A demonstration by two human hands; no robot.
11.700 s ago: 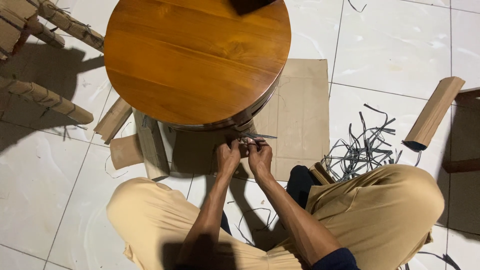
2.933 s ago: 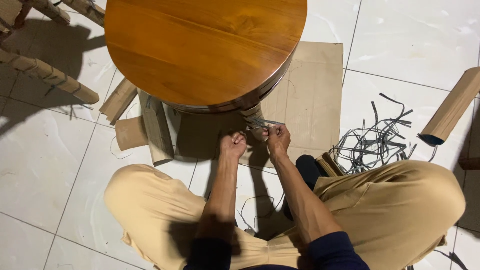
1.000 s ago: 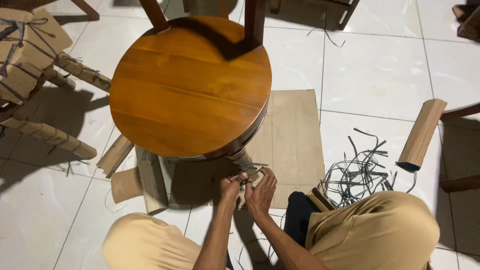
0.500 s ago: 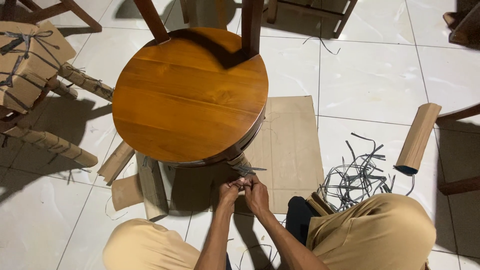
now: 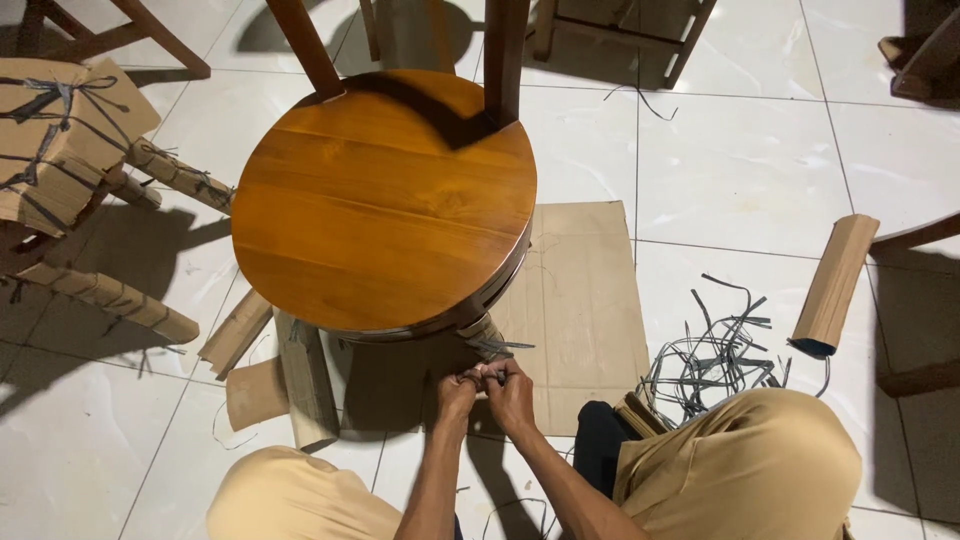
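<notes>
A wooden chair with a round orange-brown seat (image 5: 385, 200) stands on a flat cardboard sheet (image 5: 590, 300). Its front leg (image 5: 483, 335) is wrapped in cardboard and bound with grey strap. My left hand (image 5: 455, 392) and my right hand (image 5: 512, 395) meet just below that leg, fingers pinched together on the grey strap ends (image 5: 500, 347). Both hands touch each other. The leg's lower part is hidden behind my hands.
A tangle of grey straps (image 5: 715, 350) lies on the white tile floor at right, beside a cardboard tube (image 5: 835, 285). Another cardboard-wrapped chair (image 5: 70, 190) lies at left. Cardboard pieces (image 5: 300, 385) lie under the seat. My tan-trousered knees (image 5: 760, 470) fill the bottom.
The view has pulled back and tilted up, showing more of the chair's back. My hands stay at the wrapped front leg, closing together on the strap ends.
</notes>
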